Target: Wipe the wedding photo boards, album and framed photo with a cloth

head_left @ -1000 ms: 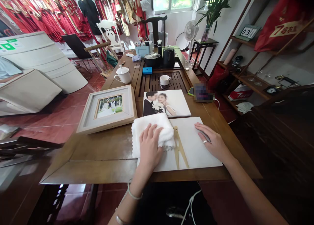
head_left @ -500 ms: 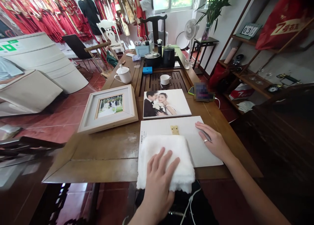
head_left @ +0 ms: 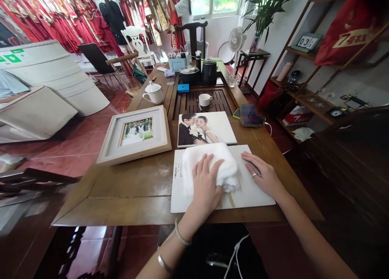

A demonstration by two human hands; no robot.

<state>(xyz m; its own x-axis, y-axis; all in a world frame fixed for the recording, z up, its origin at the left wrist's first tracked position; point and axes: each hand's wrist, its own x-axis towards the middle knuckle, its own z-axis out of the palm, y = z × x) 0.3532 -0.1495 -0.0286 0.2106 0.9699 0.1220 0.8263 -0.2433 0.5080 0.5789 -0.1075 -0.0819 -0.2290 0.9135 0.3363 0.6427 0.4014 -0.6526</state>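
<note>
Pressing the white cloth (head_left: 230, 166) onto the white board (head_left: 253, 196) on the bench (head_left: 130, 185), with the fingers of the left hand (head_left: 206, 183) splayed and those of the right hand (head_left: 265, 177) unclenched along the board's right edge!

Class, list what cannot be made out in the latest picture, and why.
All in the head view:
1. Rest of the tan strip: covered by the white cloth.
2. Palm of the left hand: faces the cloth.
3. Small print on the white board: too small.
4. Thing beside the phone: blurred.
</note>
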